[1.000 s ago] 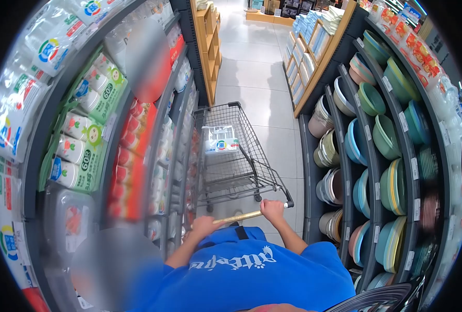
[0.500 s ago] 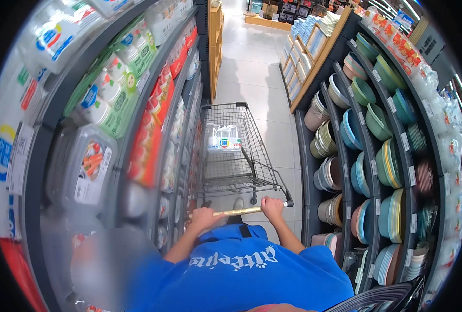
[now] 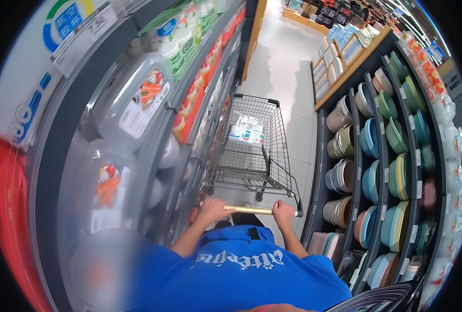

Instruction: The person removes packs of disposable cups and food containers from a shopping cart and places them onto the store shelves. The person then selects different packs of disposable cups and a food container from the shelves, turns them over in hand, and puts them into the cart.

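A wire shopping cart (image 3: 280,151) stands in front of me in the aisle. My left hand (image 3: 215,209) is wrapped around the left part of its yellowish handle (image 3: 254,210). Near the handle's right end, my right hand (image 3: 284,211) grips the same bar. Inside the basket lies a plastic-wrapped white pack (image 3: 247,130) with a blue label and a coloured ring. Both hands are closed, and the palms are hidden.
Close on the left, a shelf holds clear food containers (image 3: 140,99) and green cup packs (image 3: 181,39). To the right are stacked plastic basins (image 3: 398,174) and bins (image 3: 340,143). Ahead, the tiled aisle floor (image 3: 278,62) runs past a wooden display rack (image 3: 340,67).
The view has turned a little left and tilted, so the cart and right shelf sit further right in it. The left shelf's containers look nearer. Both hands keep their grip on the handle.
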Demonstrator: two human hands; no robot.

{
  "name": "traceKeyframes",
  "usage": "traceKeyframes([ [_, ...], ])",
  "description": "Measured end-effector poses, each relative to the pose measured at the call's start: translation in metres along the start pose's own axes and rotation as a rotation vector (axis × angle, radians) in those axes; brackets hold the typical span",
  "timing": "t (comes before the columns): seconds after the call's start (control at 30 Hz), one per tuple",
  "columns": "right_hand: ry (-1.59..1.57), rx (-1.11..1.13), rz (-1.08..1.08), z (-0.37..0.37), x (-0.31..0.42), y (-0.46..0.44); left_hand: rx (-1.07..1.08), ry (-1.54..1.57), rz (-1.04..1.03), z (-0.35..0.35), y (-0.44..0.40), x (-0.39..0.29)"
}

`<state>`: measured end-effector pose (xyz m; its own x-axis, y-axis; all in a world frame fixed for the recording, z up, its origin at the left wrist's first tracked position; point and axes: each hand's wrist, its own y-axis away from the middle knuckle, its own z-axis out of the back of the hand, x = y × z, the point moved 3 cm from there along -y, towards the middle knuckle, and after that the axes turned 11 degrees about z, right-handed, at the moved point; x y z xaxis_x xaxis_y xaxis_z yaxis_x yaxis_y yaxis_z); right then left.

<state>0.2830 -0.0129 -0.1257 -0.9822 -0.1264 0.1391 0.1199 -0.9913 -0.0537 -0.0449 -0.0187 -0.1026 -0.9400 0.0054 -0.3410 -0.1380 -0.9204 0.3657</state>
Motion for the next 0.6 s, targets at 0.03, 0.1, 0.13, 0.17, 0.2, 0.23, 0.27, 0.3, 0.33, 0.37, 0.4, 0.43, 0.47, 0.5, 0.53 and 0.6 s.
traceKeyframes([
  [0.03, -0.002, 0.009, 0.012, -0.002, -0.002, 0.004, 0.004, 0.007, 0.005, -0.003, 0.005, -0.001],
  [0.1, -0.002, 0.050, -0.001, -0.002, 0.000, 0.010, -0.053, 0.042, -0.009, 0.000, 0.016, -0.001],
  [0.13, 0.000, 0.055, 0.005, -0.003, 0.001, 0.013, -0.082, 0.058, -0.017, 0.002, 0.020, -0.002],
  [0.17, 0.003, 0.060, 0.012, -0.001, 0.001, 0.015, -0.099, 0.094, -0.022, -0.003, 0.022, 0.000],
  [0.2, -0.008, 0.067, 0.002, -0.001, 0.000, 0.017, -0.117, 0.131, -0.027, -0.010, 0.023, 0.004],
  [0.23, -0.020, 0.075, -0.009, -0.001, 0.001, 0.019, -0.135, 0.166, -0.032, -0.016, 0.023, 0.007],
  [0.27, -0.035, 0.081, -0.021, 0.000, 0.002, 0.020, -0.205, 0.271, 0.001, -0.015, 0.023, 0.010],
  [0.3, -0.039, 0.091, -0.036, -0.001, 0.004, 0.022, -0.274, 0.375, 0.032, -0.016, 0.023, 0.011],
  [0.33, -0.042, 0.102, -0.050, 0.000, 0.004, 0.023, -0.343, 0.481, 0.064, -0.017, 0.023, 0.012],
  [0.37, -0.044, 0.112, -0.061, 0.000, 0.003, 0.022, -0.419, 0.593, 0.123, -0.009, 0.020, 0.013],
  [0.4, -0.098, 0.105, -0.066, 0.001, 0.002, 0.023, -0.495, 0.704, 0.185, 0.008, 0.014, 0.015],
  [0.43, -0.154, 0.098, -0.073, 0.002, 0.001, 0.025, -0.569, 0.811, 0.246, 0.027, 0.008, 0.017],
  [0.47, -0.210, 0.089, -0.079, 0.003, -0.001, 0.024, -0.732, 0.811, 0.235, 0.049, 0.000, 0.019],
  [0.5, -0.291, 0.109, -0.098, 0.004, -0.002, 0.023, -0.890, 0.807, 0.224, 0.072, -0.006, 0.020],
  [0.53, -0.371, 0.129, -0.119, 0.006, -0.004, 0.021, -0.950, 0.858, 0.278, 0.095, -0.013, 0.020],
  [0.6, -0.630, 0.144, -0.143, 0.002, -0.010, 0.014, -1.138, 0.953, 0.260, 0.158, -0.032, 0.021],
])
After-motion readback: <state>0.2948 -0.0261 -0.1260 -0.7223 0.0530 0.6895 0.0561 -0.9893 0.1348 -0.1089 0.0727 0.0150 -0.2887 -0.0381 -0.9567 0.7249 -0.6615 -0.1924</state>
